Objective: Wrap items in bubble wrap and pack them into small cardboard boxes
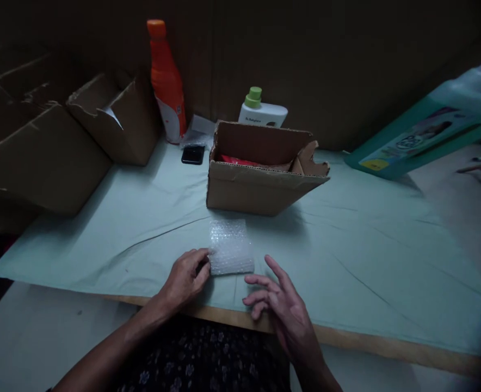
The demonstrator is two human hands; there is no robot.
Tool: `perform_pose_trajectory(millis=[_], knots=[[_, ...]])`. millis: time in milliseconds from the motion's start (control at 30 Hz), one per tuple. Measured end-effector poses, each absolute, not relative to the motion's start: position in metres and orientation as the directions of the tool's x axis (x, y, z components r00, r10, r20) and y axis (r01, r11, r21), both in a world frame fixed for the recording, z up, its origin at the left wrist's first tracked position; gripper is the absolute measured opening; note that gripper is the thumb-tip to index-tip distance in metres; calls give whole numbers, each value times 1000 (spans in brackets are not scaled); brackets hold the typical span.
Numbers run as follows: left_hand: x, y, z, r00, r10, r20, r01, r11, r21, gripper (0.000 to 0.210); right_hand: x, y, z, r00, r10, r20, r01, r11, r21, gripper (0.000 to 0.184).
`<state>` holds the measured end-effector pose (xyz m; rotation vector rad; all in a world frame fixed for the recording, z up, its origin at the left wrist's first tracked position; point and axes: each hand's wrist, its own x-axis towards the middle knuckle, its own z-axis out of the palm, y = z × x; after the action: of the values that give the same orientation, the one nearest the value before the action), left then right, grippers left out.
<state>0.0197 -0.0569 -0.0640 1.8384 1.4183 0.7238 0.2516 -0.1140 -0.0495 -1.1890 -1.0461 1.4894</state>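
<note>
A flat rectangle of clear bubble wrap (231, 247) lies on the pale green cloth, close to the table's front edge. At its left edge, my left hand (187, 276) is curled, with thumb and index finger closed on the border of the wrap. My right hand (283, 302) hovers to the right of the wrap's lower corner, palm partly turned up and fingers apart, holding nothing. Just behind the wrap stands an open-topped cardboard box (248, 190), with something red partly visible inside.
Behind the box is a white bottle with a green cap (260, 111). An orange bottle (167, 81) and a small black device (192, 154) are left of it. More cardboard boxes (44, 158) stand at left; a large jug of green liquid (424, 130) leans at right.
</note>
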Motion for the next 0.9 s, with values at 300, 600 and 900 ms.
perform_pose_trajectory(millis=[300,600,900], knots=[[17,-51,-73,240,959,151,705,-280,652,40,245,-75,-62,-434,831,347,761,545,-352,29],[21,-63,-62,467,817,339,582,-573,577,42,239,-61,-57,-464,797,386,711,595,-375,18],[25,-34,-72,311,932,188,707,-359,610,34,247,-66,-53,-384,792,474,749,568,-341,27]])
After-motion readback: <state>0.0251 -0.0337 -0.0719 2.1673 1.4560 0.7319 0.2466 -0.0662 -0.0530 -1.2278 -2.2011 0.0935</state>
